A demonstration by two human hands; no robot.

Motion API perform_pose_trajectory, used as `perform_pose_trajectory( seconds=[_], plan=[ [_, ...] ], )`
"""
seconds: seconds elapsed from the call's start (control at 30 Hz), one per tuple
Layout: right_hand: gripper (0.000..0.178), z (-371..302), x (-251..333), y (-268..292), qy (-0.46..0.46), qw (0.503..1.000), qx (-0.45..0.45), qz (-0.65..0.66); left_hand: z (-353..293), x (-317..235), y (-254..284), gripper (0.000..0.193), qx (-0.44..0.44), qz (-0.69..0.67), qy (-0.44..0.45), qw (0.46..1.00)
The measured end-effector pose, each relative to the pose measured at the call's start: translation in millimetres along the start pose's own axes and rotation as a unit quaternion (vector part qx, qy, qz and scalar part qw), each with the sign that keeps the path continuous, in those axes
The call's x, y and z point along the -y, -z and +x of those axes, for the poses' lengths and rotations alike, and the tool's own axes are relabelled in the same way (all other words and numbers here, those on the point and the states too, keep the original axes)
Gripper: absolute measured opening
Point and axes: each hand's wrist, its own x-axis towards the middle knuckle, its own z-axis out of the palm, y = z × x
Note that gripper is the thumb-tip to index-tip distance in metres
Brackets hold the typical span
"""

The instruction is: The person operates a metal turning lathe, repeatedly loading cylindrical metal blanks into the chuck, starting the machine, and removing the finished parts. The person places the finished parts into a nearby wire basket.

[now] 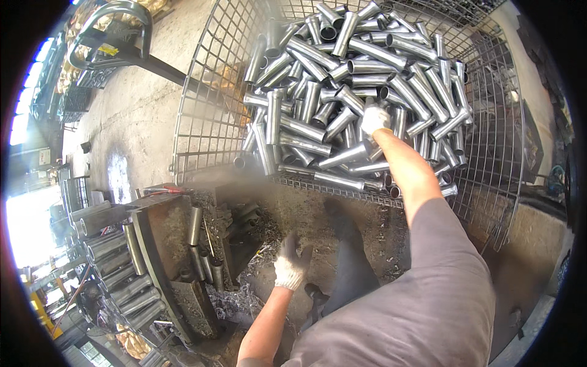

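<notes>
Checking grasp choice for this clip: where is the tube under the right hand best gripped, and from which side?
Probably around its bare middle, coming from above. The tube lies nearly flat on top of the pile in the wire basket, with its lower end wedged among other tubes. The right hand rests at its upper end.

A pallet jack handle (116,30) stands on the concrete floor (137,116) beside metal shavings (235,300)

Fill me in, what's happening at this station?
A person in white work gloves is reaching the right hand into a wire mesh basket heaped with short metal tubes, fingers on the pile. The left hand hangs empty and spread, low by a dirty machine bed with a few tubes and metal shavings on it. More tubes lie racked further left.
</notes>
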Motion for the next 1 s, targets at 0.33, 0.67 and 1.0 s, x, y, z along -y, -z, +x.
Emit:
perform_pose_trajectory(
  seconds=[0.33, 0.67, 1.0],
  plan=[
    [0.065, -123, 72, 22, 0.425, 0.840, 0.119, 0.316, 122, -50, 31, 0.063, 0.200, 0.281, -0.228, 0.911],
    [0.090, -1, 154, -34, 0.248, 0.931, 0.269, 0.011, -185, 188, 39, 0.084, 0.163, 0.011, 0.425, 0.890],
    [0.057, -328, 143, 103, 0.416, 0.855, 0.294, 0.097, -580, 271, -149, 0.081, -0.094, -0.305, 0.745, 0.585]
  ],
)
